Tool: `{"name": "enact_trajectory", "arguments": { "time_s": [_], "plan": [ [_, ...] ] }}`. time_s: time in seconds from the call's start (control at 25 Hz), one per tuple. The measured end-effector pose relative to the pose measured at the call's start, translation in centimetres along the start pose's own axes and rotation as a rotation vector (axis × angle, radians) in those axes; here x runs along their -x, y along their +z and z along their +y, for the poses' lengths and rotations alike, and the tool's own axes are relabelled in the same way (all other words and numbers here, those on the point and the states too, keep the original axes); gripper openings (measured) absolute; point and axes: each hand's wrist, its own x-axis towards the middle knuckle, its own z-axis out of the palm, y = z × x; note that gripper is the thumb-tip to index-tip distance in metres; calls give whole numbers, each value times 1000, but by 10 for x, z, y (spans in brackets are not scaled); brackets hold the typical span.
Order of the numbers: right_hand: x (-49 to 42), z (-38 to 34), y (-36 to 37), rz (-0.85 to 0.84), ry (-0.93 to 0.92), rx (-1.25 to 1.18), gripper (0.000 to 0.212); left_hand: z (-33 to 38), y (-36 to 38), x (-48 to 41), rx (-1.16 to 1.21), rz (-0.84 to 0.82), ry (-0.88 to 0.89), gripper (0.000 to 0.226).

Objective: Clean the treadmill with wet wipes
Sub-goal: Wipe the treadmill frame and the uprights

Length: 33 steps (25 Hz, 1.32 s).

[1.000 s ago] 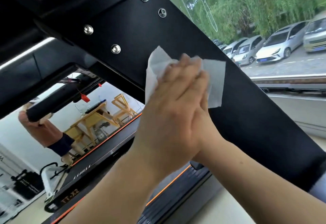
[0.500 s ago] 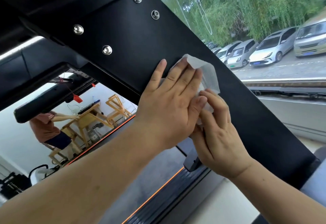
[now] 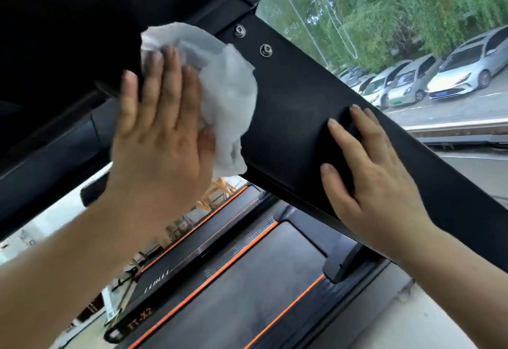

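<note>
The treadmill's black upright post (image 3: 297, 101) slants from upper left to lower right, with two silver bolts near its top. My left hand (image 3: 162, 134) presses a crumpled white wet wipe (image 3: 228, 93) flat against the post's upper part, fingers straight and thumb tucked against the wipe's lower edge. My right hand (image 3: 376, 181) lies flat on the post lower down, fingers spread, holding nothing. Below lies the treadmill deck (image 3: 247, 288) with orange stripes.
A large window (image 3: 412, 32) stands behind the post, with trees and parked cars outside. A second treadmill marked TT-X2 (image 3: 143, 318) lies to the left. Yellow wooden furniture (image 3: 217, 192) shows in the gap under the console. Pale floor (image 3: 428, 321) at lower right.
My left hand has carried the wipe up and left along the post, towards the bolts. My right hand has let go of the wipe and now rests flat on the post lower down.
</note>
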Motion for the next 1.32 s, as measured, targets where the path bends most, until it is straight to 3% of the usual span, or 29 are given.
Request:
{"name": "enact_trajectory", "arguments": {
  "time_s": [0.2,0.36,0.4,0.52,0.68,0.84,1.12,1.32],
  "plan": [
    [-1,-4,0,-22,27,-3,59,62,8,8,71,-89,256,68],
    [-2,-2,-8,2,40,8,53,42,3,-18,94,-50,47,71],
    [-2,0,-9,10,34,9,52,49,3,-9,106,-56,64,71],
    [1,8,-10,51,81,3,46,93,12,31,110,-106,322,70],
    [9,48,-22,87,338,47,29,132,7,26,81,-263,303,82],
    [46,99,-43,16,631,109,19,207,7,37,17,-397,544,82],
    [99,152,-92,-204,1061,159,20,376,38,53,-46,-398,999,84],
    [129,160,-133,-320,1132,230,23,477,40,78,-94,-375,1098,86]
  ]
}}
